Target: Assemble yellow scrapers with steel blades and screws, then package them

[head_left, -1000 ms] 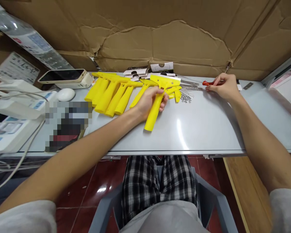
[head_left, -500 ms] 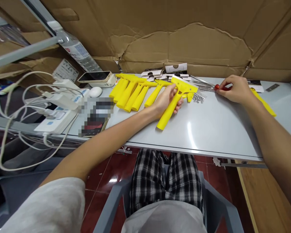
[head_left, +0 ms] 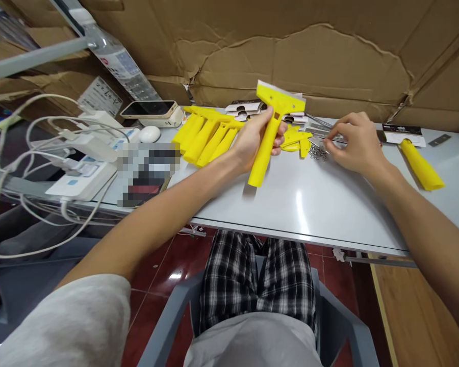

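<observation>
My left hand (head_left: 258,135) is wrapped around the handle of a yellow scraper (head_left: 268,148), lifted off the table with its wide head upward and a pale blade edge along the top. My right hand (head_left: 355,142) is closed, thumb and fingertips brought together beside a small pile of screws (head_left: 318,153). Whatever sits in that pinch is too small to make out. Between the hands lie flat yellow plastic pieces (head_left: 296,140). Several yellow scraper handles (head_left: 204,137) rest in a row left of my left hand.
One yellow handle (head_left: 421,165) lies at the right by a printed card (head_left: 403,135) and a metal blade (head_left: 439,140). Printed cards (head_left: 245,106) stand behind. A phone (head_left: 149,108), a white mouse (head_left: 150,134) and a power strip with cables (head_left: 84,181) are left; cardboard (head_left: 290,61) backs the table.
My left hand has raised the scraper and turned its head more upright, uncovering yellow pieces. My right hand has moved left from the red-handled tool to the screws; that red handle is now mostly hidden.
</observation>
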A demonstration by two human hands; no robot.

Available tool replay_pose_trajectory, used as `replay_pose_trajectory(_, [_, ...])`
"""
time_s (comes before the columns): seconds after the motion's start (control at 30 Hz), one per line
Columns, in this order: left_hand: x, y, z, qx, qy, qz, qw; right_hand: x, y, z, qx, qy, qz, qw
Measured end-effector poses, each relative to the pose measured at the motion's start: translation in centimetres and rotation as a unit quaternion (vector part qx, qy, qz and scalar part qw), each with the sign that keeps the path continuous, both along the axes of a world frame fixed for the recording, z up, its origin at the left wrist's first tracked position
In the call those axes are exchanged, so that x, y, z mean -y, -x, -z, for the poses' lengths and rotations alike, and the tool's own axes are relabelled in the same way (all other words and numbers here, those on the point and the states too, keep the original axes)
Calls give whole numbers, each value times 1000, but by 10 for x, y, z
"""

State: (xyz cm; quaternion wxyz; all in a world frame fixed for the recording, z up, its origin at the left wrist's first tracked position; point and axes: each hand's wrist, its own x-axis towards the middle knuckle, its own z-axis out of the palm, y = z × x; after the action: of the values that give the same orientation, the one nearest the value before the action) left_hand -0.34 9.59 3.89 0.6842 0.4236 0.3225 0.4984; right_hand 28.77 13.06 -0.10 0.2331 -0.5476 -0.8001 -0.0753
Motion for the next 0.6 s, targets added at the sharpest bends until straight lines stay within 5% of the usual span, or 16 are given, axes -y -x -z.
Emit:
replay_pose_trajectory(0.2, [-8,6,-3,-15,-40,-35,998,-14,15,-11,10,35,-32,999])
replay_pose_trajectory(0.37, [-11,7,1,-41,-36,-14,998,-34,8,-33,-32,143,-51,988])
replay_pose_trajectory(0.6, [-29,13,8,-17,-66,-62,996,-3,9,-37,-52,264,-80,960])
